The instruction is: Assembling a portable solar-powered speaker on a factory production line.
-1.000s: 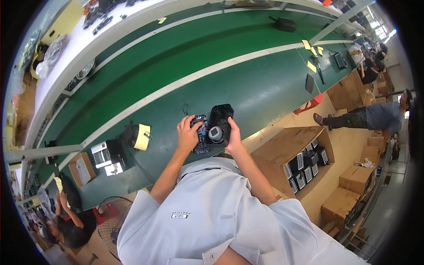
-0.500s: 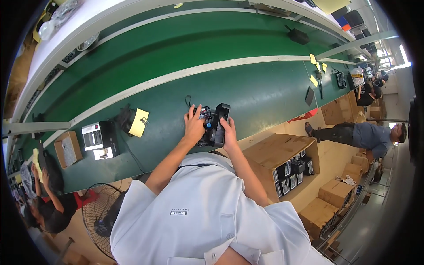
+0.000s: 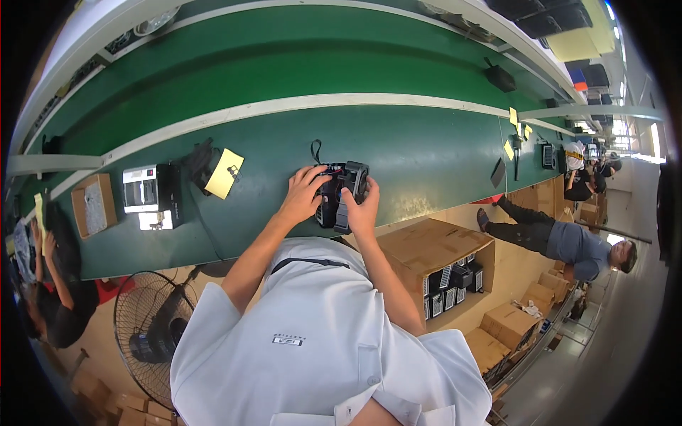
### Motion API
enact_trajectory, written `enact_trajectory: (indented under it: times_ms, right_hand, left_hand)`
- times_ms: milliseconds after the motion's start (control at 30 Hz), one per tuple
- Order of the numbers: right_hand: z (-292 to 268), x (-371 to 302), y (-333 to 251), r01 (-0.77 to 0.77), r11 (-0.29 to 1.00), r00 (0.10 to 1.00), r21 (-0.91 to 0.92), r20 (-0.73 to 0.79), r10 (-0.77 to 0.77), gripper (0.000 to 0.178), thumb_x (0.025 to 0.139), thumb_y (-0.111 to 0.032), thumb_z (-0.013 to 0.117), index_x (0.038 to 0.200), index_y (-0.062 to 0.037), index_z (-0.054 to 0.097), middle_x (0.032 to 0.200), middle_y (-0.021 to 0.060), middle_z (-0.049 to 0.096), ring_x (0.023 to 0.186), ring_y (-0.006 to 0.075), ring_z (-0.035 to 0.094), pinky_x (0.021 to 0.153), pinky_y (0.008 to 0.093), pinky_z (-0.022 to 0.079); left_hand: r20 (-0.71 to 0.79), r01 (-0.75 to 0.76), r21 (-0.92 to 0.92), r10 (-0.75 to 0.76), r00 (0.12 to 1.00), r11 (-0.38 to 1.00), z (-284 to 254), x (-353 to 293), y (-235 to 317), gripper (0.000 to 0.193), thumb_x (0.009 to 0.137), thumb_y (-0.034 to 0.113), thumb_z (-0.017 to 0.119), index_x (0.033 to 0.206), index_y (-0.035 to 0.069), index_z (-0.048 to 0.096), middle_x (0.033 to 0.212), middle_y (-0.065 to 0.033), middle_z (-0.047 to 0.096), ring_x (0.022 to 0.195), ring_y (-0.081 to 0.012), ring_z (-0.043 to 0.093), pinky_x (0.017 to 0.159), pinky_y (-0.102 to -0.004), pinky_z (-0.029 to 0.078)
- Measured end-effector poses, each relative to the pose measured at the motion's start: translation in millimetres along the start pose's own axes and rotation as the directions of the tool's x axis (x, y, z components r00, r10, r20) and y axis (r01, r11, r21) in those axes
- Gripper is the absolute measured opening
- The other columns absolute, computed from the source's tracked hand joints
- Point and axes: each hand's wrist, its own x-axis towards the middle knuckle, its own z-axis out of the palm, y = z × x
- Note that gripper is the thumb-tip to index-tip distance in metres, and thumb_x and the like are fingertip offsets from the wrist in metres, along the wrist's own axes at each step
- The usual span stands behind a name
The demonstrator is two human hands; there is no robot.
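Note:
At the near edge of the green bench a black open housing (image 3: pixel 325 207) lies in front of me, its interior partly hidden by my fingers. A black wrist strap (image 3: pixel 315 150) loops out from its far side. Over its left side rests my left hand (image 3: pixel 304 196), fingers curled onto the housing. My right hand (image 3: pixel 363 211) grips a black cover (image 3: pixel 354 175), thumb on the face toward the housing. The cover stands tilted against the housing's right side; whether the two are joined I cannot tell.
Left on the bench are a white-and-black boxy machine (image 3: pixel 151 197), a cardboard box (image 3: pixel 94 205) and a yellow sheet (image 3: pixel 224 174) with small dark parts. An open carton (image 3: pixel 433 245) of black units stands at lower right, a floor fan (image 3: pixel 153 337) at lower left. Co-workers are on both sides.
The cover in my right hand has come closer to the housing and overlaps its right side. My left fingers have shifted on the housing. The whole view has turned slightly.

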Motion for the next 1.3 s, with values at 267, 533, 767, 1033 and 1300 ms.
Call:
enact_trajectory:
  times_ms: [267, 533, 767, 1033, 1300]
  right_hand:
    - [11, -12, -35, 0.127, 0.929, 0.991, -0.348, 0.007, -0.133, 0.080, 0.078, -0.030, 0.078, 0.140, 0.0011, 0.039, 0.127, 0.0271, 0.045, 0.117, 0.0429, 0.047, 0.103, 0.0479, 0.039]
    - [17, -14, -34, 0.180, 0.855, 0.979, -0.486, 0.006, -0.202, 0.083, 0.075, -0.033, 0.079, 0.140, 0.0004, 0.039, 0.129, 0.0300, 0.044, 0.118, 0.0447, 0.046, 0.102, 0.0506, 0.038]
    - [22, -14, -35, 0.206, 0.813, 0.972, -0.545, 0.020, -0.233, 0.087, 0.074, -0.038, 0.082, 0.140, -0.0006, 0.040, 0.130, 0.0323, 0.043, 0.117, 0.0462, 0.046, 0.101, 0.0522, 0.039]
    - [24, -15, -37, 0.187, 0.801, 0.977, -0.569, 0.026, -0.210, 0.090, 0.072, -0.041, 0.083, 0.141, -0.0007, 0.041, 0.130, 0.0327, 0.042, 0.118, 0.0471, 0.045, 0.100, 0.0531, 0.039]
    - [27, -16, -42, 0.152, 0.752, 0.985, -0.641, 0.040, -0.165, 0.094, 0.070, -0.045, 0.085, 0.140, -0.0001, 0.043, 0.131, 0.0316, 0.041, 0.118, 0.0461, 0.045, 0.100, 0.0529, 0.039]
  left_hand:
    - [-0.039, 0.050, -0.087, -0.053, 0.998, 0.995, 1, 1, -5, 0.066, 0.071, 0.007, 0.078, 0.132, 0.012, 0.053, 0.139, -0.0091, 0.046, 0.132, -0.0346, 0.039, 0.105, -0.0497, 0.035]
    - [-0.050, 0.065, -0.117, -0.071, 0.996, 0.991, 9, -1, -6, 0.069, 0.070, 0.007, 0.079, 0.133, 0.013, 0.052, 0.137, -0.0088, 0.048, 0.130, -0.0345, 0.041, 0.102, -0.0488, 0.037]
    - [-0.040, 0.054, -0.119, -0.059, 0.997, 0.991, 11, -1, -15, 0.069, 0.070, 0.008, 0.079, 0.133, 0.012, 0.052, 0.134, -0.0083, 0.050, 0.128, -0.0337, 0.042, 0.102, -0.0470, 0.037]
    - [-0.089, 0.060, -0.130, -0.072, 0.993, 0.990, 14, 0, -17, 0.071, 0.070, 0.010, 0.080, 0.133, 0.007, 0.047, 0.135, -0.0112, 0.050, 0.126, -0.0334, 0.046, 0.100, -0.0465, 0.039]
    - [-0.048, 0.044, -0.114, -0.049, 0.998, 0.993, 18, -3, -25, 0.067, 0.077, 0.014, 0.076, 0.134, 0.004, 0.042, 0.137, -0.0150, 0.050, 0.128, -0.0356, 0.046, 0.101, -0.0478, 0.037]
